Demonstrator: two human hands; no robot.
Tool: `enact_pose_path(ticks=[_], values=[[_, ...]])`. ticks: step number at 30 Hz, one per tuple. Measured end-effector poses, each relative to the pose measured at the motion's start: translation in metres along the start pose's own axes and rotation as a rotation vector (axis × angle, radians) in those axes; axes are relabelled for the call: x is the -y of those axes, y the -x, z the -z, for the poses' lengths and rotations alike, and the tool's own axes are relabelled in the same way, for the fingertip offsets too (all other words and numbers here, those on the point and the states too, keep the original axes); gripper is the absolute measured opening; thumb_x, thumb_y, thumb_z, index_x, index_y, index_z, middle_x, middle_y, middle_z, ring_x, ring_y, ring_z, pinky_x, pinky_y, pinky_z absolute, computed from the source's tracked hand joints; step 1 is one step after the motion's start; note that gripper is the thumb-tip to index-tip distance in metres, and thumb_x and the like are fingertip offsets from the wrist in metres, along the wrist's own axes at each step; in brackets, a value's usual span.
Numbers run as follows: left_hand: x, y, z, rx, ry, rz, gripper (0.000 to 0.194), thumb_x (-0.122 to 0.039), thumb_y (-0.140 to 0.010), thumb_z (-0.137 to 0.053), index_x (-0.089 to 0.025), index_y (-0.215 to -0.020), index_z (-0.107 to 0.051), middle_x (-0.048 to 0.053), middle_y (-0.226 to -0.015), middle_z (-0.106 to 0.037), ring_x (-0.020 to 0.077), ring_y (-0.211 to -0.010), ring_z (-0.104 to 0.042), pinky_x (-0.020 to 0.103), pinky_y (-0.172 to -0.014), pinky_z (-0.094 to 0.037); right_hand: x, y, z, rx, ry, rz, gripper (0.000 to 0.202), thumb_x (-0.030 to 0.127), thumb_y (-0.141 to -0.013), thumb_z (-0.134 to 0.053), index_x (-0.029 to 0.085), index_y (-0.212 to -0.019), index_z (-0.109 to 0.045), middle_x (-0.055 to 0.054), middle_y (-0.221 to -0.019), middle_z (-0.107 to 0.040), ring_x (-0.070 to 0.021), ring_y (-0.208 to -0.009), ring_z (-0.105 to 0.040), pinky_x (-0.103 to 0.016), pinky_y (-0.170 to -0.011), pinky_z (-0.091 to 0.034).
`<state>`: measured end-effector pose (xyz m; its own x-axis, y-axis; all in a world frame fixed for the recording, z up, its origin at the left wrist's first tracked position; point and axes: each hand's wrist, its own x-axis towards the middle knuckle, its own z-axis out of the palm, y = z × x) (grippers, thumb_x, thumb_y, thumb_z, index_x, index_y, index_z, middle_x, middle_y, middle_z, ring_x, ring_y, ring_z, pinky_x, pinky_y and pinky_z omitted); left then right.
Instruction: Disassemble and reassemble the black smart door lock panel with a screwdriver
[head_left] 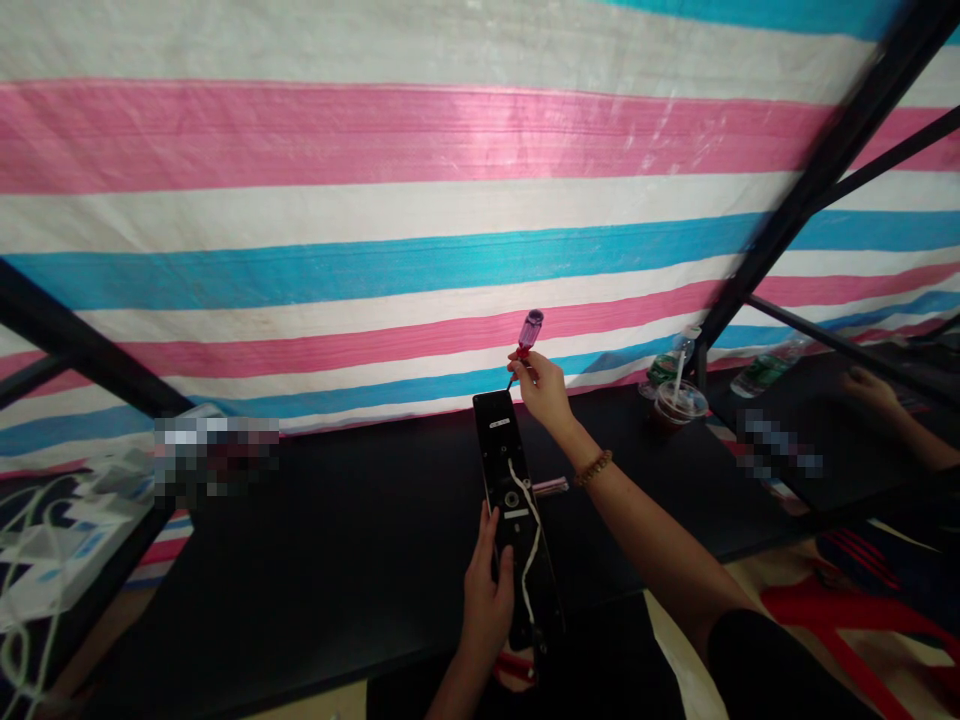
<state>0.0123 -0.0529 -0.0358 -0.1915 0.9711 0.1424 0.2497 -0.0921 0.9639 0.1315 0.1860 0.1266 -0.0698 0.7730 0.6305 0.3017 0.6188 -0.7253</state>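
Note:
A long black door lock panel (496, 445) lies on the black table, its far end pointing at the striped sheet. A white cable (535, 540) runs down its face, and a shiny lever handle (551, 487) sticks out on its right side. My right hand (541, 388) pinches a screwdriver (531, 328) with a clear purple and red handle. The screwdriver stands tilted, its tip at the panel's far right corner. My left hand (489, 590) grips the panel's left edge nearer to me, with fingers and thumb against it.
A plastic cup with a straw (681, 402) and a water bottle (664, 368) stand at the right. Another bottle (765, 370) lies beyond the frame post, near another person's hand (874, 392). White boxes with cables (67, 550) are at the left. A striped sheet (375, 270) hangs behind.

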Motion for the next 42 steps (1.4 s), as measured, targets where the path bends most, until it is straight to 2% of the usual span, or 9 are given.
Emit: enact_pose_path(ticks=[5, 11, 16, 25, 35, 42], values=[[0.002, 0.001, 0.0, 0.0, -0.002, -0.016, 0.049, -0.032, -0.101, -0.046, -0.025, -0.149, -0.047, 0.008, -0.164, -0.034, 0.0235, -0.15, -0.032, 0.043, -0.122, -0.03, -0.003, 0.004, 0.0, 0.058, -0.02, 0.02, 0.024, 0.037, -0.097, -0.051, 0.021, -0.099, -0.068, -0.008, -0.093, -0.072, -0.0194, -0.077, -0.07, -0.034, -0.073, -0.059], [0.002, 0.0, -0.001, -0.006, 0.006, -0.015, 0.048, -0.032, -0.101, -0.046, -0.026, -0.149, -0.047, 0.007, -0.164, -0.034, 0.0227, -0.15, -0.032, 0.043, -0.122, -0.03, 0.001, 0.007, 0.001, 0.011, -0.05, 0.001, 0.024, 0.039, -0.097, -0.051, 0.022, -0.101, -0.067, -0.008, -0.094, -0.072, -0.0196, -0.079, -0.07, -0.035, -0.074, -0.06], [0.002, 0.0, 0.0, -0.007, -0.005, -0.009, 0.049, -0.034, -0.101, -0.046, -0.027, -0.149, -0.047, 0.006, -0.163, -0.035, 0.0228, -0.15, -0.032, 0.042, -0.122, -0.031, 0.001, 0.008, 0.0, 0.022, -0.078, 0.008, 0.025, 0.041, -0.097, -0.05, 0.022, -0.101, -0.067, -0.007, -0.094, -0.072, -0.0185, -0.076, -0.07, -0.033, -0.071, -0.06], [0.001, 0.0, 0.0, -0.001, -0.012, -0.015, 0.049, -0.033, -0.101, -0.046, -0.027, -0.149, -0.047, 0.007, -0.163, -0.035, 0.0232, -0.15, -0.032, 0.043, -0.122, -0.03, 0.002, 0.008, 0.001, 0.067, -0.034, 0.012, 0.024, 0.039, -0.098, -0.05, 0.022, -0.101, -0.067, -0.007, -0.093, -0.072, -0.0188, -0.08, -0.07, -0.033, -0.074, -0.059], [0.005, 0.0, 0.0, 0.003, -0.015, -0.016, 0.049, -0.032, -0.102, -0.045, -0.027, -0.15, -0.046, 0.006, -0.164, -0.034, 0.0223, -0.151, -0.031, 0.042, -0.123, -0.029, 0.005, 0.017, 0.003, 0.068, -0.014, 0.076, 0.023, 0.034, -0.099, -0.048, 0.021, -0.102, -0.067, -0.007, -0.092, -0.07, -0.0179, -0.077, -0.069, -0.033, -0.073, -0.058], [0.002, -0.001, 0.0, -0.012, -0.01, -0.023, 0.049, -0.03, -0.1, -0.048, -0.029, -0.149, -0.048, 0.005, -0.163, -0.036, 0.0237, -0.149, -0.033, 0.042, -0.122, -0.031, 0.008, 0.008, 0.005, 0.122, 0.032, 0.162, 0.02, 0.031, -0.097, -0.051, 0.02, -0.099, -0.068, -0.008, -0.091, -0.071, -0.0194, -0.082, -0.068, -0.032, -0.074, -0.057]])
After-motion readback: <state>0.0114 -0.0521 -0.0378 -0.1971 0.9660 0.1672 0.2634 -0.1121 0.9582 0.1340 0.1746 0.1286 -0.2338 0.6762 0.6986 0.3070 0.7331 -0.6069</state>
